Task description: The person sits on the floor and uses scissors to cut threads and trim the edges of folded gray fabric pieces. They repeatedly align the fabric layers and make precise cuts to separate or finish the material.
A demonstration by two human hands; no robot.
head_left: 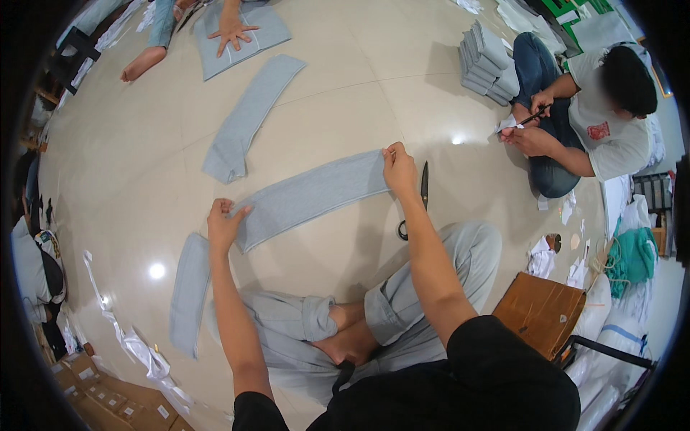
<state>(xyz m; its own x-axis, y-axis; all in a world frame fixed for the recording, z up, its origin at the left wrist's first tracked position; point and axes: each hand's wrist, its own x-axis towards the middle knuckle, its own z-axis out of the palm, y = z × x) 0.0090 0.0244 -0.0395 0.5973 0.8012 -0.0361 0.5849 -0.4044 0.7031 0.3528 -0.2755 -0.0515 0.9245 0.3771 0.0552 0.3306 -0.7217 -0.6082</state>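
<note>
1. A long gray cloth (313,199) spans between both hands, in front of the crossed legs (424,294)
2. The right hand (400,171) pinches its right end
3. The left hand (226,224) is at its left end, fingers curled, thumb on the cloth; I cannot tell if it grips
4. Scissors (425,184) lie on the floor (345,115) just beside the right forearm

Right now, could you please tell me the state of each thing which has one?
Middle grey strip: extended, mostly flat
Right hand: grip closed on that strip's right end
Left hand: at its left end, grip unclear
Upper grey strip: flat, lower end rumpled
Left grey strip: flat on floor
Scissors: on the floor, seemingly closed
Grey cloth stack: folded, piled
</note>
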